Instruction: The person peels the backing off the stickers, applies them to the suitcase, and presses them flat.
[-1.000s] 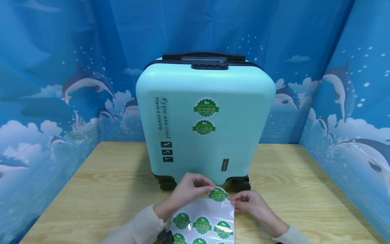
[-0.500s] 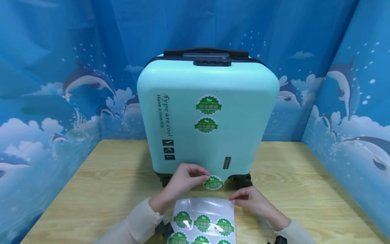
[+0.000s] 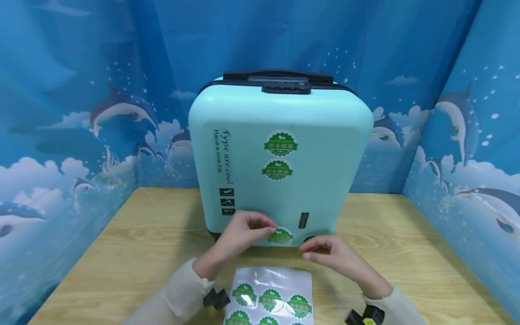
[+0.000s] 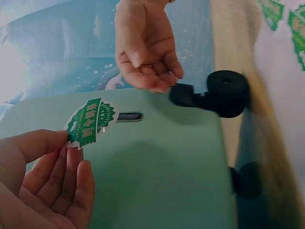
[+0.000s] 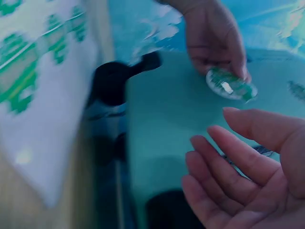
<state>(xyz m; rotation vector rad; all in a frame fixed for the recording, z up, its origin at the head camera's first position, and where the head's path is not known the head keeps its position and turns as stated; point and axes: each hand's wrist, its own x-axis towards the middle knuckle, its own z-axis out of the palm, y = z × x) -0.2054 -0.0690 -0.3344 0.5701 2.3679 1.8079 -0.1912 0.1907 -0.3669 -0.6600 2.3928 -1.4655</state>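
Observation:
My left hand [image 3: 243,232] pinches one edge of a round green-and-white sticker [image 3: 280,235] between thumb and forefinger. In the head view the sticker overlaps the lower front of a mint-green suitcase [image 3: 321,180]; the left wrist view shows the same sticker [image 4: 93,123] with its printed face. To the right, my right hand [image 3: 335,257] hovers near the suitcase's lower right corner, its fingers relaxed and holding nothing. Two matching stickers, an upper one [image 3: 281,144] and a lower one [image 3: 277,170], sit on the suitcase front. A white sticker sheet [image 3: 280,273] lies on the table nearer to me.
The suitcase stands upright on a wooden table [image 3: 134,253], its black handle [image 3: 280,76] on top. A small black nameplate [image 3: 303,220] sits low on its front. Behind and at both sides hangs a blue dolphin-print curtain [image 3: 162,54].
The sticker has come off the sheet and moved up to the suitcase's lower front in my left hand. My right hand has let go of the sheet's corner and risen toward the suitcase.

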